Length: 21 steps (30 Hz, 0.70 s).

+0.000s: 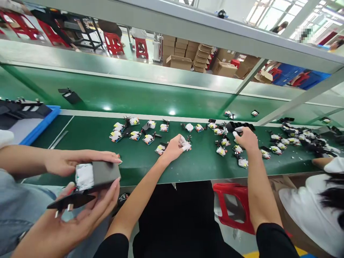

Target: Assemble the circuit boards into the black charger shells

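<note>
At the far left, a blue bin (55, 114) is holding black housings (29, 109). Next to it, a co-worker's two hands (88, 215) are gripping a dark box-shaped housing (106, 175). Small white-topped assemblies (134, 135) are lying in a loose group on the green bench (142, 165). The person's left hand (176, 147) is pinching one small assembly (189, 146) — it is sitting right at the covered fingertips, beyond the hand's right edge, low over the bench. Further right, more assemblies are lying just left of the right hand (246, 139), which is reaching beside a black ribbed piece (239, 126) — whether it is grasping anything I cannot tell. Rightmost, a crowded pile (301, 138) is covering the bench.
</note>
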Available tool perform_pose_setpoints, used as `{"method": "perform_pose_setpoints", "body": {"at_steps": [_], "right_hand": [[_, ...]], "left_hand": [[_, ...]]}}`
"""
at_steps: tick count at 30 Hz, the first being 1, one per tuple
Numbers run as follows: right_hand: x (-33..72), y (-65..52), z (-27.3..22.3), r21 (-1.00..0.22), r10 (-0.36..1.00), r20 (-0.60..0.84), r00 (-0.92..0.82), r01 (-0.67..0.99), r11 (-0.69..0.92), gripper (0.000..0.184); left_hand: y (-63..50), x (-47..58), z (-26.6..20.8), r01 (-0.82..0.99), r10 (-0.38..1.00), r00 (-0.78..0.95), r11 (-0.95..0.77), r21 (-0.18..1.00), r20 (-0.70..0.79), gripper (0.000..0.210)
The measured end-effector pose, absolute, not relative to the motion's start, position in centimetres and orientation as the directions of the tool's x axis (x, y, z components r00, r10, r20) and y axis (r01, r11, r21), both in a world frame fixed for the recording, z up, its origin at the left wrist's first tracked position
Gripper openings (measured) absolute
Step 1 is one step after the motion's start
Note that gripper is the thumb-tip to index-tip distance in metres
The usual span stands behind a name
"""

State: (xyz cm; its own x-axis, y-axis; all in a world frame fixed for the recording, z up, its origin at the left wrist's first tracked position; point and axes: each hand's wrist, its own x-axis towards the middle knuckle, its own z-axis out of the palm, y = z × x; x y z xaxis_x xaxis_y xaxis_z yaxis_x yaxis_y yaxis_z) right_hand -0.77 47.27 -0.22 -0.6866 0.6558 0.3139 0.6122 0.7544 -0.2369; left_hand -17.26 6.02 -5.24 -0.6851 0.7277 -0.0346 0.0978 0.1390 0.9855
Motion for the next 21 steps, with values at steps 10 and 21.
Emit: {"method": "perform_pose_setpoints", "body": {"at_steps": [10, 21], "right_hand": [[-4.5, 49.3, -0.1, -0.035, 0.564, 0.209, -0.799, 0.57, 0.821, 0.023], [0.3, 37.1, 5.1, -0.214, 0.286, 0.494, -0.821, 0.204, 0.955, 0.023]], "left_hand": [[6.0, -17.4, -5.1, 0.355, 0.686, -0.724, 0.285, 0.89, 0.069, 0.026], [5.5, -16.1, -3.6, 0.549, 0.614, -0.717, 0.204, 0.81, 0.331, 0.03]]}}
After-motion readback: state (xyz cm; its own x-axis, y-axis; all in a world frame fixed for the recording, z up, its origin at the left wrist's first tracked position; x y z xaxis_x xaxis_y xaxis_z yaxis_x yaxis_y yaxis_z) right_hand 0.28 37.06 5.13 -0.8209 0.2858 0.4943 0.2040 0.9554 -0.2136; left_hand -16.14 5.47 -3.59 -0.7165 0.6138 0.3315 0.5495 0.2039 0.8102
